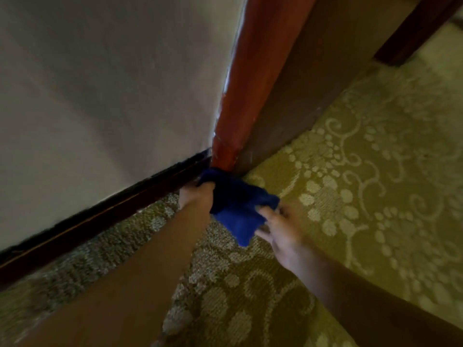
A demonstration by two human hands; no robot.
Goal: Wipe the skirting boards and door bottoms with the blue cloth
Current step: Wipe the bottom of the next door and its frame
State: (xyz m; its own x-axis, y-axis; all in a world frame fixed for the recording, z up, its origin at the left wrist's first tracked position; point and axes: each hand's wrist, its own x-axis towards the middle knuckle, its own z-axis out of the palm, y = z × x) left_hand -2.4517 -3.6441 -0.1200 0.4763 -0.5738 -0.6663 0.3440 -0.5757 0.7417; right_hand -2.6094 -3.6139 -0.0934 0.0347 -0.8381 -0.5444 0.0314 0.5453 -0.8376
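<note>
Patterned carpet, olive green with pale scrolls and dots, fills the ground under both forearms, and that's where we start. Nearest us, the right hand reaches in with its fingers spread and slightly curled, thumb and fingertips touching the lower near corner of the blue cloth. The hand is blurred, so whether it truly pinches that corner or only rests against it, I cannot tell. Beyond those fingers the cloth hangs bunched and folded, one pointed corner drooping toward the carpet just beside the thumb. Across from it, the left hand is closed around the far upper bunch of the cloth, fingers wrapped tight into the fabric, knuckles facing the wall. Just past those left fingers, the top of the cloth presses against the foot of the reddish-brown door frame, right where it meets the floor. To the outer side of the left hand, touching the frame at the corner, the dark skirting board runs along the base of the pale wall. On the other side of the frame, beyond the right fingers, a brown door face rises from the carpet, and farther off a second dark upright stands at the top edge.
</note>
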